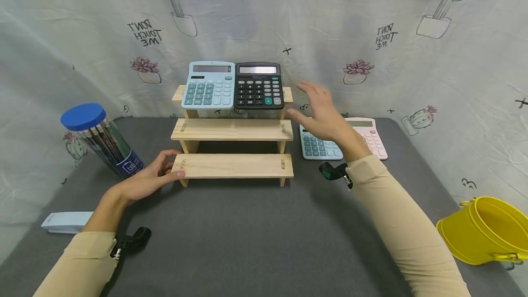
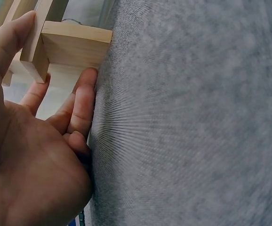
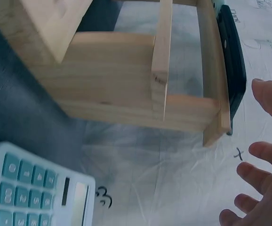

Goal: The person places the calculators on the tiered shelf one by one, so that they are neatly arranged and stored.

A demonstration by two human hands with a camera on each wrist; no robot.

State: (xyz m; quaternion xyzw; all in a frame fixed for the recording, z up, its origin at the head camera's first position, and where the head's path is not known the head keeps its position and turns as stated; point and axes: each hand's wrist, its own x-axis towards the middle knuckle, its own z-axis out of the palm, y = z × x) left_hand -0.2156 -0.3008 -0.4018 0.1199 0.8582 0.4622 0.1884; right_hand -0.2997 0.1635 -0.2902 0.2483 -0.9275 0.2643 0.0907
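A three-step wooden shelf [image 1: 237, 166] stands on the grey cloth. My left hand [image 1: 144, 178] holds the left end of its lowest step, thumb at the front edge and fingertips behind the board, as the left wrist view shows. Side by side on the top step lean a light blue calculator [image 1: 208, 86] and a black calculator [image 1: 258, 86]. Just right of the black one, my right hand [image 1: 321, 113] hangs in the air with fingers spread, holding nothing. Below it, a second blue calculator [image 3: 32, 188] lies on the table beside a pink calculator [image 1: 373, 136], partly hidden by the right forearm.
To the left stands a clear jar [image 1: 107, 141] of pencils with a blue lid. A long light blue object [image 1: 68, 221] lies near the left forearm, partly covered. On the far right is a yellow bucket [image 1: 466, 233]. A printed curtain [image 1: 264, 22] hangs behind.
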